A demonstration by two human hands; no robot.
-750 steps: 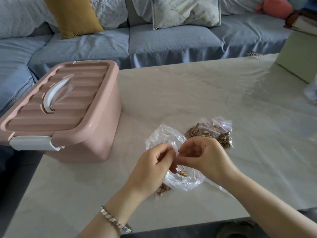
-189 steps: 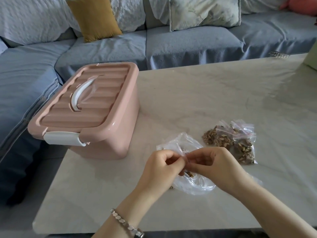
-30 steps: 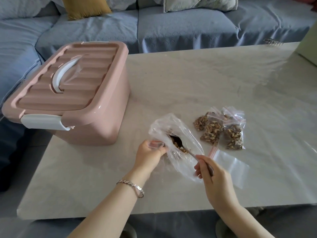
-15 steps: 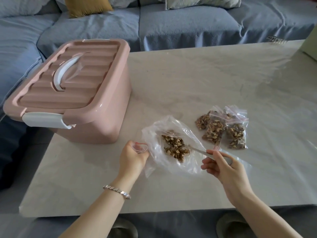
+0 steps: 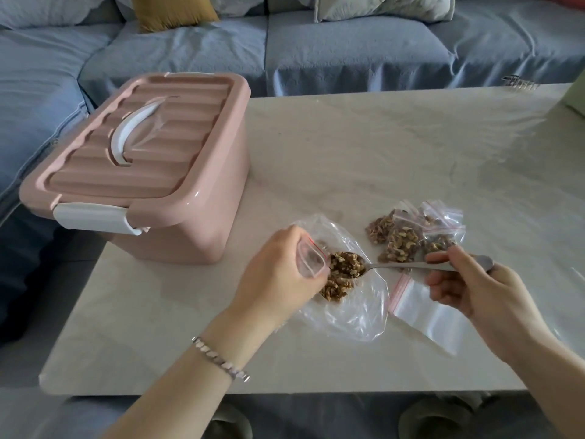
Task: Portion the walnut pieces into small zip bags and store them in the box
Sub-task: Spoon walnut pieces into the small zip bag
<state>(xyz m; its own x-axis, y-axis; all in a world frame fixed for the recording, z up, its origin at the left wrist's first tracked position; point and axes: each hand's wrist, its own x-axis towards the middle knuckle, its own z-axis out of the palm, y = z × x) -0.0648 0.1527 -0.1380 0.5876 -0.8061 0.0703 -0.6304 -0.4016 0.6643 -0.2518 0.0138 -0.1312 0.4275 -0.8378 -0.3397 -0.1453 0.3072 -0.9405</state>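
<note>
At the back of the room, facing a long blue sofa (image 5: pixel 316 58) with a mustard cushion (image 5: pixel 171 7). Nearer, working over a pale marbled worktop (image 5: pixel 348 153). Finding the pink box (image 5: pixel 177 217) on its left part, well apart from the bags, lid down and white latch closed; storing not yet begun, by the look of it. Working above a large clear bag (image 5: pixel 354 315) lying flat near the front edge, with loose walnut pieces (image 5: pixel 335 288) heaped on it. Noting, just to the right, several filled zip bags (image 5: pixel 411 236) overlapping in a cluster and, nearer, flat empty zip bags (image 5: pixel 433 315).

Gripping a small zip bag (image 5: pixel 311 259) in the left hand (image 5: pixel 278 274), fingers curled round it, mouth turned rightward. Pinching the spoon (image 5: pixel 411 265) by its handle in the right hand (image 5: pixel 474 286), the handle lying left to right, the bowl heaped with nuts and sitting right at that mouth. Judging the coming move: sliding the bowl leftward along that axis into the opening, then tipping, while guarding against pieces spilling past the narrow rim.
</note>
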